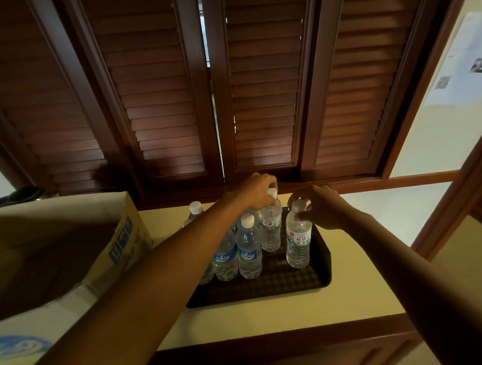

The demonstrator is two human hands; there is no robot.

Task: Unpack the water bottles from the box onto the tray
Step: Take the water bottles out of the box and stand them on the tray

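A dark textured tray [292, 281] lies on a pale countertop, holding several clear water bottles with white caps. My left hand [255, 191] grips the neck of an upright bottle [270, 230] at the tray's back. My right hand [321, 208] holds the neck of another bottle [298, 243] standing at the tray's right side. Two blue-labelled bottles [249, 250] stand in front, and more are partly hidden behind my left forearm. The open cardboard box [72, 242] sits to the left; its inside is dark.
Brown louvred shutters [259, 99] rise directly behind the countertop [266, 318]. A dark object [21, 194] sits behind the box. A paper notice [462, 60] hangs on the right wall. A wooden edge runs along the counter's front.
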